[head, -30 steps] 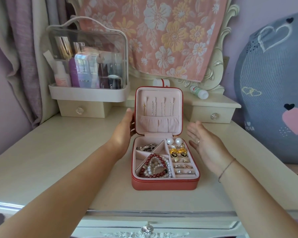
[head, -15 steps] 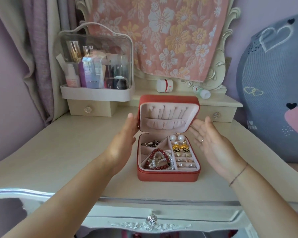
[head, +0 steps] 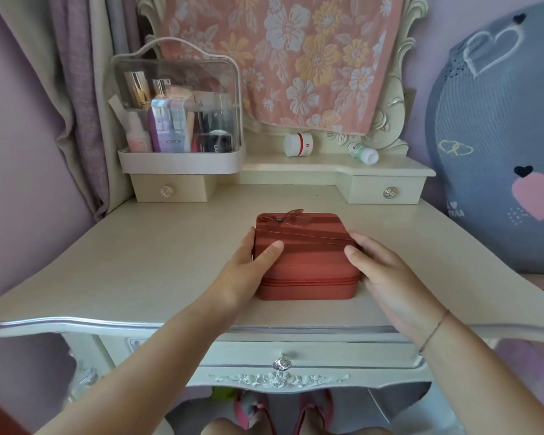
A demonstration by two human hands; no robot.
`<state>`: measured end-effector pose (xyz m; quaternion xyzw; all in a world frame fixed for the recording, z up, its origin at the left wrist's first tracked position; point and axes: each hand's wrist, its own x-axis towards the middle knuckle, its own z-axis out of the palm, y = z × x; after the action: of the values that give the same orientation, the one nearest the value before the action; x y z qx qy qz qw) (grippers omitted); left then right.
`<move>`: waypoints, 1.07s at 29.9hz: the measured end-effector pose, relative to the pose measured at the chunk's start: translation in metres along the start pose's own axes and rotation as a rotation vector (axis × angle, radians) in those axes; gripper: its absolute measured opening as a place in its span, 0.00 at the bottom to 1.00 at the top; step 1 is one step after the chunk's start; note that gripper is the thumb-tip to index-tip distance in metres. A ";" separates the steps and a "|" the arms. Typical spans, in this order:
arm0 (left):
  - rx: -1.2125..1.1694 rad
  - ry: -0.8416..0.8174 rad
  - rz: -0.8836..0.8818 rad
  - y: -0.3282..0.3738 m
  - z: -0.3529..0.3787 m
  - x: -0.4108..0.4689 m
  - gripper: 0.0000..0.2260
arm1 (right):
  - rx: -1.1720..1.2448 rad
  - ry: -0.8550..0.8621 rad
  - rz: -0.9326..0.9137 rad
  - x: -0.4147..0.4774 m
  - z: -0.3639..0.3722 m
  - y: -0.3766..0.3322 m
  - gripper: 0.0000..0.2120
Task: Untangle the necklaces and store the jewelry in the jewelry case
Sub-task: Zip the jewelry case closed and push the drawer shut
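Resting shut on the cream-painted wooden dressing table, the rust-red, square, soft-sided jewelry case sits near the middle of the tabletop, a little toward the front edge. Its lid is down and its zip line runs round the front wall between lid and base. A sheer ribbon bow of the same red lies on the far part of the lid, its tails trailing across the top toward the right. Whatever is inside is hidden by the lid. The left hand grasps the case at its left edge, with the thumb flat on the lid and the fingers along the left wall. The right hand grasps the opposite edge likewise, thumb on the lid near the right corner and fingers round the right side; a thin cord bracelet circles that wrist. On the raised shelf at the back left stands a white cosmetics organiser with a clear domed cover, packed with bottles and tubes. Further right on the shelf a white jar with a red band lies on its side, and beyond it a small green-and-white bottle lies tipped over. A pink floral cloth hangs over the carved frame behind. A large round grey cushion with pink hearts leans at the right, and a mauve curtain hangs at the left.
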<state>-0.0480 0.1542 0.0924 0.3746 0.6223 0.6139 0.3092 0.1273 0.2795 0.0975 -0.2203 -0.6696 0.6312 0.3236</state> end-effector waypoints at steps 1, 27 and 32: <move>-0.010 0.031 -0.010 0.001 0.001 0.000 0.22 | 0.018 0.008 -0.005 -0.003 0.002 -0.002 0.14; -0.131 0.075 -0.053 0.008 -0.067 0.038 0.20 | -0.440 -0.101 -0.090 0.066 0.007 0.015 0.18; -0.149 0.086 -0.043 0.010 -0.064 0.037 0.14 | -0.519 0.016 -0.103 0.064 0.003 0.013 0.19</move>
<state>-0.1210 0.1514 0.1085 0.3105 0.5952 0.6674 0.3223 0.0789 0.3239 0.0942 -0.2663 -0.8169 0.4193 0.2932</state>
